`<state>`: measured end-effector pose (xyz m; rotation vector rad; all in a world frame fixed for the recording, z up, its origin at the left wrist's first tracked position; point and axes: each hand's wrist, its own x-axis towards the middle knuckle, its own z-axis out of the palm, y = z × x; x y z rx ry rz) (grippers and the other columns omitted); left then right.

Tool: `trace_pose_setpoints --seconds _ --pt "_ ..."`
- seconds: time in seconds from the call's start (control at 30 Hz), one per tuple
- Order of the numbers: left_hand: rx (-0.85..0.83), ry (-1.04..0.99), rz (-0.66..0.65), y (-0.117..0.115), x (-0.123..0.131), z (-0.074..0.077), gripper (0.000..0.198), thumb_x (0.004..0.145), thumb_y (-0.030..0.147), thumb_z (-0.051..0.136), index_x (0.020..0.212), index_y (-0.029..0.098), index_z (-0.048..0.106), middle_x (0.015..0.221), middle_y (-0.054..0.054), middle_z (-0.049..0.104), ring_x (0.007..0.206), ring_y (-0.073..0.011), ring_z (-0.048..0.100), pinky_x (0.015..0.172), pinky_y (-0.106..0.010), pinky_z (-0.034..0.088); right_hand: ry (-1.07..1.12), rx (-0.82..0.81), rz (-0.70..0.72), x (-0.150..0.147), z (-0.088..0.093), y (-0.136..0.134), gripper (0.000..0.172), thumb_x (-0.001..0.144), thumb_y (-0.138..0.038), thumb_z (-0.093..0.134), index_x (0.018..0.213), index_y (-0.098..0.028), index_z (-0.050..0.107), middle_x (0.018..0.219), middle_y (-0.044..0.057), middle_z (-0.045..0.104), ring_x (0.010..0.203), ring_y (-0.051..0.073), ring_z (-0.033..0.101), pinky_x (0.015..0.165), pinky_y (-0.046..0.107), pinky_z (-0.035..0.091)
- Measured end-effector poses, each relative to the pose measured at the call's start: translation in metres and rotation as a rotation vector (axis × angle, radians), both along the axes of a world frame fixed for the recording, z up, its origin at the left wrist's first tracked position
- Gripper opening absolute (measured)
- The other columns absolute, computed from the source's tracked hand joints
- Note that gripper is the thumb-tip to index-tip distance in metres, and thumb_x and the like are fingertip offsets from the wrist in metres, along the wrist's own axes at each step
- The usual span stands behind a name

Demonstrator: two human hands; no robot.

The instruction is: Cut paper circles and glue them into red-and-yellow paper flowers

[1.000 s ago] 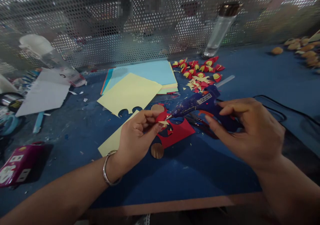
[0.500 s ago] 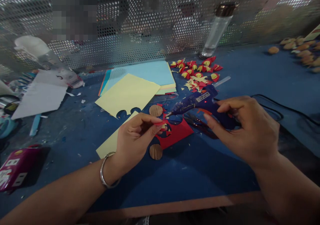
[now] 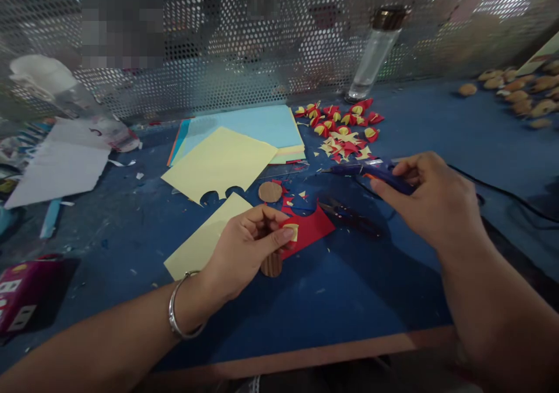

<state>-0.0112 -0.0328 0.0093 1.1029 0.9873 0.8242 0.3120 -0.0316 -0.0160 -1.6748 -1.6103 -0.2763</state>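
Note:
My left hand [image 3: 244,250] pinches a small red and yellow paper piece [image 3: 290,230] between thumb and fingers, just above a red paper sheet [image 3: 312,230] with cut-outs. A silver bangle sits on that wrist. My right hand [image 3: 430,198] grips a blue glue gun [image 3: 371,172], which lies low and nearly flat over the blue table [image 3: 349,300], nozzle pointing left. Two round wooden discs lie nearby, one [image 3: 270,191] behind my left hand and one [image 3: 272,265] partly under it.
A stack of pale blue and yellow paper [image 3: 244,142] lies behind. Several finished red and yellow pieces [image 3: 343,125] are heaped near a clear bottle [image 3: 371,55]. A perforated metal screen [image 3: 218,43] closes the back. White paper [image 3: 61,160] and a magenta box [image 3: 26,291] lie left; a black cord [image 3: 502,192] runs right.
My right hand has drawn the glue gun away from the paper piece, back and down toward the table. My left hand has lowered the piece toward the red sheet.

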Motion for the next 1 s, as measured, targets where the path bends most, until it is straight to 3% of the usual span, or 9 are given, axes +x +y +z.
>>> trace_pose_setpoints --seconds 0.17,0.27,0.33,0.4,0.5,0.6,0.83,1.0 --pt "-0.111 -0.085 0.033 -0.001 0.002 0.0 0.026 0.078 0.026 0.095 0.085 0.018 0.072 0.07 0.004 0.067 0.062 -0.0062 0.062 0.06 -0.016 0.051 -0.119 -0.007 0.041 0.003 -0.012 0.002 0.039 0.084 -0.045 0.09 0.091 -0.027 0.056 0.071 0.003 0.062 0.059 0.021 0.054 0.056 0.038 0.038" --pt "-0.168 -0.125 0.007 -0.003 0.002 0.002 0.029 0.078 0.029 0.095 0.085 0.019 0.069 0.068 0.004 0.067 0.054 -0.0068 0.058 0.051 -0.018 0.048 -0.206 -0.003 0.014 -0.015 0.0 -0.006 0.034 0.088 -0.046 0.086 0.095 -0.027 0.059 0.085 0.009 0.063 0.08 0.034 0.062 0.07 0.05 0.048" --pt "-0.203 -0.147 -0.018 -0.005 0.003 0.003 0.031 0.078 0.031 0.096 0.085 0.019 0.068 0.067 0.004 0.067 0.05 -0.0065 0.055 0.046 -0.018 0.044 -0.216 0.019 0.095 -0.033 0.012 -0.012 0.025 0.093 -0.04 0.081 0.1 -0.026 0.061 0.099 0.013 0.066 0.099 0.04 0.064 0.085 0.059 0.051" --pt "-0.223 -0.154 -0.044 -0.006 0.004 0.004 0.033 0.077 0.032 0.096 0.086 0.019 0.067 0.066 0.004 0.068 0.046 -0.0055 0.051 0.044 -0.018 0.041 -0.177 0.039 0.283 -0.052 0.021 -0.018 0.02 0.095 -0.034 0.078 0.105 -0.027 0.062 0.103 0.011 0.071 0.102 0.037 0.067 0.09 0.057 0.052" --pt "-0.236 -0.129 -0.07 -0.009 0.005 0.004 0.037 0.075 0.035 0.097 0.088 0.019 0.066 0.065 0.004 0.067 0.043 -0.0049 0.048 0.042 -0.018 0.036 -0.106 -0.036 0.564 -0.074 0.026 -0.024 0.016 0.099 -0.029 0.072 0.112 -0.026 0.064 0.106 0.008 0.075 0.098 0.029 0.07 0.091 0.05 0.054" --pt "-0.236 -0.116 -0.076 -0.01 0.007 0.005 0.038 0.074 0.035 0.097 0.087 0.019 0.065 0.065 0.003 0.068 0.049 -0.0058 0.051 0.044 -0.016 0.035 -0.084 -0.104 0.719 -0.086 0.026 -0.029 0.019 0.099 -0.026 0.071 0.117 -0.023 0.065 0.11 0.008 0.075 0.102 0.027 0.071 0.091 0.046 0.056" --pt "-0.208 -0.07 -0.084 -0.009 0.008 0.006 0.028 0.076 0.027 0.092 0.087 0.018 0.068 0.067 0.003 0.069 0.052 -0.0055 0.052 0.046 -0.016 0.035 -0.058 -0.071 0.873 -0.095 0.032 -0.034 0.015 0.098 -0.015 0.064 0.11 -0.023 0.067 0.1 0.006 0.077 0.088 0.022 0.07 0.083 0.042 0.057" --pt "-0.233 -0.065 -0.095 -0.01 0.007 0.005 0.031 0.069 0.025 0.095 0.087 0.02 0.071 0.069 0.002 0.07 0.061 -0.0098 0.063 0.047 -0.016 0.035 -0.126 -0.041 0.894 -0.097 0.032 -0.034 0.017 0.098 -0.012 0.062 0.109 -0.023 0.068 0.098 0.006 0.076 0.087 0.021 0.07 0.081 0.041 0.058"
